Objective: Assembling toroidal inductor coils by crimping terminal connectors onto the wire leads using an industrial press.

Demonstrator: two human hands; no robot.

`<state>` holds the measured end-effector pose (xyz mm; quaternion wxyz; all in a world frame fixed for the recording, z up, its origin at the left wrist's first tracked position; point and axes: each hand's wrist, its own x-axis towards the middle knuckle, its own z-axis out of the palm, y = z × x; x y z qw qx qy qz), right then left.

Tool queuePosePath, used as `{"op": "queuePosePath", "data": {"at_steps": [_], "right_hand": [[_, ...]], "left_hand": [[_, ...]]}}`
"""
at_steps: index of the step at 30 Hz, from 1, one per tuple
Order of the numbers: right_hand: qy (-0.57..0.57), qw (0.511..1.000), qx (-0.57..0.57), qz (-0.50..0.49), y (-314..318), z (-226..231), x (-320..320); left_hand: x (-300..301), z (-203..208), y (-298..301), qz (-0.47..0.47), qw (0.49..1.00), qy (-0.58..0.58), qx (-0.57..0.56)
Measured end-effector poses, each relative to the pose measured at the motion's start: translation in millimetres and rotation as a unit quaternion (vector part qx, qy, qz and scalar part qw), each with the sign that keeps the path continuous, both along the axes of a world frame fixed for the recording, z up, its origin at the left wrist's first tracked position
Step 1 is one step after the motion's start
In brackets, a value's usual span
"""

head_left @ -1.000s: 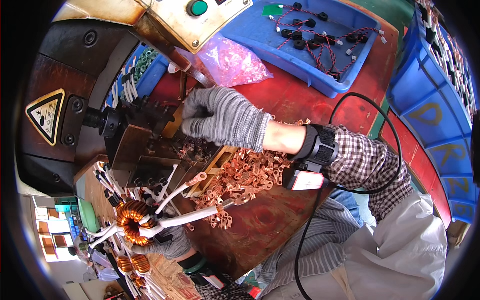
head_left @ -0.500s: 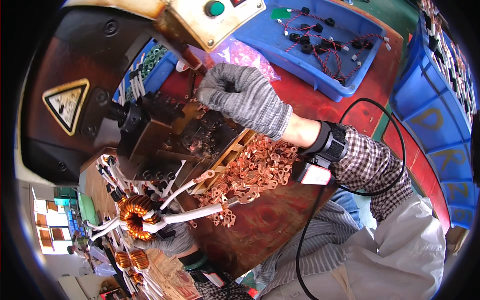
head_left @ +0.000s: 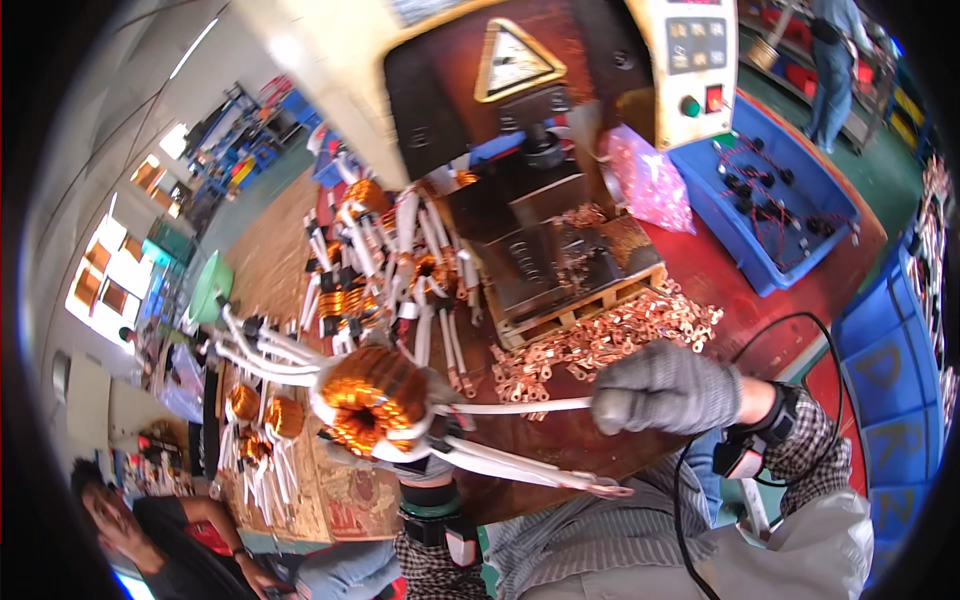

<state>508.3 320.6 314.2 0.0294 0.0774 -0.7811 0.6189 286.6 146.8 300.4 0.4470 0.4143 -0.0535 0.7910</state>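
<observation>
A large ring-shaped copper coil (head_left: pixel 400 385) with thick white-sleeved leads is held in front of me. My left hand (head_left: pixel 428 468), in a grey glove, is closed around it from behind and below, mostly hidden by the coil. One thin white lead (head_left: pixel 520 407) runs from the coil to my right hand (head_left: pixel 665 390), whose gloved fingers are closed around its end. What sits on that end is hidden. Another thick lead (head_left: pixel 520 464) points to the lower right, with a copper lug (head_left: pixel 600 488) at its tip. Behind my right hand lies a heap of copper lugs (head_left: pixel 600 345).
A dark press (head_left: pixel 540 200) with a warning triangle stands ahead, its control box (head_left: pixel 695 70) at the right. Several coils with leads (head_left: pixel 350 300) lie left of it. Blue bins (head_left: pixel 770 270) are at the right. A seated person (head_left: pixel 190 530) is at lower left; another stands far right.
My right hand has come away from the press toward me and now grips a lead. The coil has moved right in view, and my view has swung left, showing more room.
</observation>
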Motion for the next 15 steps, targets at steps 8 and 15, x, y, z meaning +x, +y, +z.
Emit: {"op": "queuePosePath", "data": {"at_steps": [8,15], "right_hand": [[-0.135,0.973,-0.138,0.127,-58,10,-37],[-0.075,0.985,-0.067,-0.139,-133,0,-73]], "left_hand": [[21,-29,-67,0.244,0.932,0.033,-0.267],[-6,5,-87,0.398,0.733,0.22,-0.506]]}}
